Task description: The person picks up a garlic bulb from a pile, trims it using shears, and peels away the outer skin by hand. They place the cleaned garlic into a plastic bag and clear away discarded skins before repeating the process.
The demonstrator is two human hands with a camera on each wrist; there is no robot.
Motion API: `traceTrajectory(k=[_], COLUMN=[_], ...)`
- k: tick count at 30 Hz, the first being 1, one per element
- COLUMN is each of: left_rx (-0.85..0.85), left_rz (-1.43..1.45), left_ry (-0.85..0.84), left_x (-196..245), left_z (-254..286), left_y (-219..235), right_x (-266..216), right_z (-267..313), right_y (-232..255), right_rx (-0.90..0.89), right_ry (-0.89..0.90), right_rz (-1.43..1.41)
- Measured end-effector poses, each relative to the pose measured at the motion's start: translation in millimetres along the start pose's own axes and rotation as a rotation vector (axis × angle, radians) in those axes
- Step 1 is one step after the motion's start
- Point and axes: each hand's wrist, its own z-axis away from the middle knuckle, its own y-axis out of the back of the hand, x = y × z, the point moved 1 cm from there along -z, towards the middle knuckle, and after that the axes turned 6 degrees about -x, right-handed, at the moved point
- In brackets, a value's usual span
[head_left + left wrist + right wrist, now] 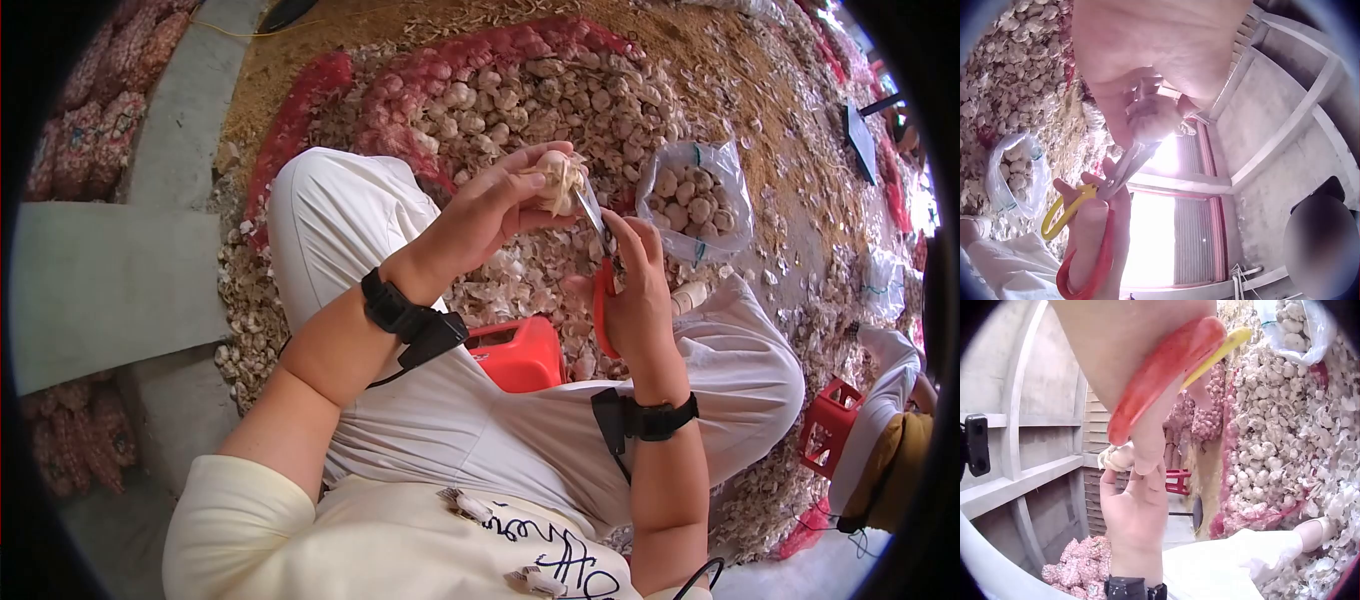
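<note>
My left hand point(478, 218) holds a garlic bulb point(556, 180) with dry, peeling skin between thumb and fingers, raised over the heap. In my right hand point(640, 305) is a pair of scissors point(592, 208), its red handle loop around the thumb and a yellow loop at the fingers, as the left wrist view shows. The scissor blades point(1127, 167) reach up to the underside of the bulb point(1152, 119) there, their tips right at it. From the right wrist, the red handle point(1169, 372) covers much of the scissors, and the bulb point(1117, 457) shows beside the left fingertips.
Loose garlic bulbs point(560, 95) lie heaped on red mesh netting point(310, 115) in front. A clear plastic bag point(740, 225) of bulbs stands to the right. Papery skins litter the floor around a red plastic stool point(540, 355) between the legs. Another person sits at far right.
</note>
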Motion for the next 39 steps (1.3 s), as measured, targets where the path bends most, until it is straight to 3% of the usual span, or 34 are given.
traceTrajectory(k=[9, 12, 14, 18, 20, 21, 23, 27, 30, 33, 36, 38, 39], left_rx=[-0.023, 0.016, 0.052, 0.067, 0.075, 0.074, 0.091, 0.06, 0.053, 0.094, 0.108, 0.076, 0.077], left_rz=[-0.258, -0.299, -0.139, -0.053, -0.188, -0.187, -0.268, -0.338, -0.334, -0.213, 0.031, 0.237, 0.236], left_ry=[0.032, -0.003, 0.001, 0.03, 0.003, 0.003, -0.026, -0.033, -0.033, 0.02, 0.073, 0.094, 0.095], left_x=[-8.3, -11.4, -9.1, -9.9, -13.0, -13.2, -13.1, -16.9, -15.3, -15.1, -16.0, -14.1, -12.2], left_z=[1.5, 1.2, 2.2, 1.6, 1.7, 1.5, 0.9, -0.2, 0.5, 0.0, -2.0, -2.1, -1.5], left_y=[-0.9, 0.0, -5.3, -3.2, -0.8, -1.3, -2.3, 1.2, -2.0, 1.7, 7.3, 8.2, 7.2], right_x=[0.2, 6.4, 1.2, 11.0, 19.7, 14.2, -1.8, 1.3, -2.2, -1.8, 7.1, 12.7, 21.1], right_z=[2.6, 6.7, 7.6, 10.1, 7.9, 6.5, 2.7, 2.5, 3.9, 3.9, 5.6, 5.2, 7.5], right_y=[-5.8, -13.8, -14.9, -22.7, -23.2, -19.8, -9.7, -10.5, -10.3, -11.3, -15.3, -11.5, -12.5], right_rx=[-0.028, -0.049, -0.104, -0.113, -0.073, -0.073, -0.02, 0.017, -0.074, -0.054, -0.092, -0.057, -0.057], right_ry=[-0.082, -0.14, -0.37, -0.48, -0.094, -0.095, -0.074, -0.067, -0.192, -0.146, -0.246, -0.197, -0.197], right_rz=[-0.075, -0.307, -0.786, -0.935, -0.417, -0.416, -0.097, -0.007, -0.073, -0.051, -0.226, 0.04, 0.038])
